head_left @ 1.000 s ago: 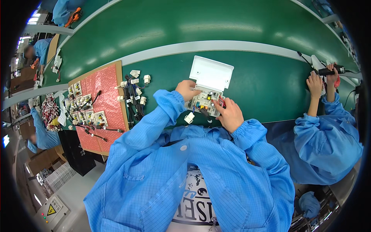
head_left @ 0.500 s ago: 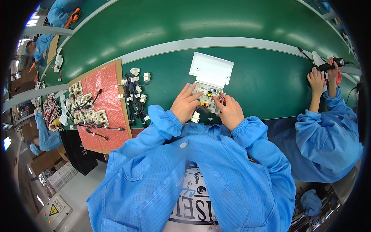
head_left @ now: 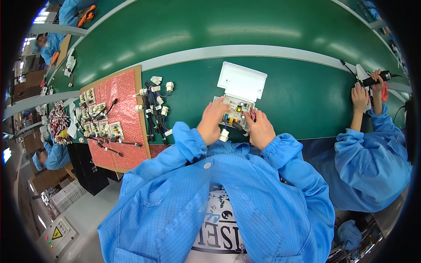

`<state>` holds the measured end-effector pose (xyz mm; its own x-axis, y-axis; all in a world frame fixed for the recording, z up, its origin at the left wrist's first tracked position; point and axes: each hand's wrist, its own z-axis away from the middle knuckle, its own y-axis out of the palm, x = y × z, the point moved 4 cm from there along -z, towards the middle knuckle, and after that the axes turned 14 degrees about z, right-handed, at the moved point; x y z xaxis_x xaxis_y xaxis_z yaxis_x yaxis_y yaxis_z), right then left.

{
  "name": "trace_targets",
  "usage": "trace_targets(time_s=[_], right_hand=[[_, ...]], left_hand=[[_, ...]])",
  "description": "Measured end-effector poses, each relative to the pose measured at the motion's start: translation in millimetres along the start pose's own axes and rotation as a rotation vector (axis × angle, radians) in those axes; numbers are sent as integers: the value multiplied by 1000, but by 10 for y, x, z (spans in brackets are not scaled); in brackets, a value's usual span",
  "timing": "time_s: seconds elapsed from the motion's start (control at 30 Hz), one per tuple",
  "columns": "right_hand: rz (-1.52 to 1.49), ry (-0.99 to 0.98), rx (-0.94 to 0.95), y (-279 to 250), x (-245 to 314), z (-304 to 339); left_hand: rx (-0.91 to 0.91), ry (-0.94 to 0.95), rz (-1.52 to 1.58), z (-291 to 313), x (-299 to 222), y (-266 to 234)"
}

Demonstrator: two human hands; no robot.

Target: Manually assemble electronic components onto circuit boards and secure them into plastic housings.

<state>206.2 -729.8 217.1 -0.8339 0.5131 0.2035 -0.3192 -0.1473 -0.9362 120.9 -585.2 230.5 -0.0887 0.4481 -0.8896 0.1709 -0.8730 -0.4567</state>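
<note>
Circuit board (head_left: 239, 109) lies between the left hand (head_left: 212, 121), its fingers loosely extended, and the right hand (head_left: 262, 129), at the board's edge, whose grip I cannot tell. A white plastic cover (head_left: 242, 82) lies beyond both; a white connector (head_left: 224, 135) sits beside the left.

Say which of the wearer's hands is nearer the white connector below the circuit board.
Left. The left hand is just left of the white connector; the right hand is farther off on its right.

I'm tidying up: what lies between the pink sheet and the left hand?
In the head view, a bunch of dark cables with white plugs lies between the pink sheet and the left hand.
</note>
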Motion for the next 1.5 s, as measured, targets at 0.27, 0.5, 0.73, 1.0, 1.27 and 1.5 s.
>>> trace_targets(time_s=[0.27, 0.5, 0.73, 1.0, 1.27, 1.5], right_hand=[[1, -14, -18, -2, 15, -20], [-41, -58, -105, 64, -14, 57], [41, -11, -56, 16, 41, 6], [165, -145, -323, -308, 170, 7], [175, -409, -284, 26, 267, -179], [302, -345, -178, -11, 389, -216]], left_hand=[[6, -609, -27, -417, 791, -29], [169, -804, -213, -558, 714, -32], [150, -752, -268, -544, 708, -32], [110, -704, -145, -487, 686, -33], [133, -490, 26, -381, 967, -77], [285, -383, -16, -448, 942, -99]])
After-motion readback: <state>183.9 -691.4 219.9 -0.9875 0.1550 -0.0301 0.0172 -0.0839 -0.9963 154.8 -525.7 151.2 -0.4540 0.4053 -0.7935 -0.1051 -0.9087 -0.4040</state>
